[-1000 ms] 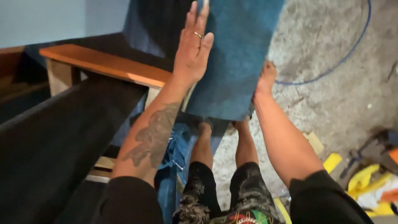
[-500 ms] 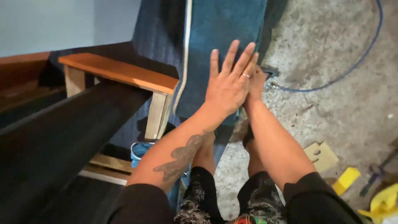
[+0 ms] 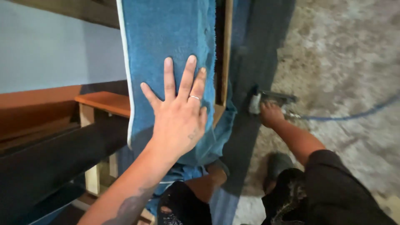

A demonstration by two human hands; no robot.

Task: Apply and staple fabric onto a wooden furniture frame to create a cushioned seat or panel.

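Bench (image 3: 102, 102): orange wooden top at 9 o'clock, pale legs under it, a dark beam running below toward 7 o'clock.
Left hand (image 3: 179, 118): flat on the cloth, fingers spread wide, ring on one finger; it presses, it does not grip.
Cloth (image 3: 166, 37): blue pile fabric hanging from 12 o'clock down to centre, pale trim along its left edge, lower end bunched loose just under the palm.
Frame (image 3: 226, 46): wooden edge just right of the cloth, running from 12 o'clock down toward centre; the cloth's frayed right edge lies against it.
Right hand (image 3: 271, 114): at 3 o'clock from the left, low, closed on the tool.
Tool (image 3: 271, 99): metal body by the right hand's knuckles, touching or near a dark strip; a blue hose (image 3: 350, 114) trails off toward 3 o'clock.
Floor (image 3: 341, 54): rough grey concrete, right side.
Risk: with only a flat palm holding it, the cloth may slide or wrinkle if pressure eases; the hose could snag a foot.
Edges and room: tight on the left between bench and cloth; open floor from 1 to 4 o'clock.
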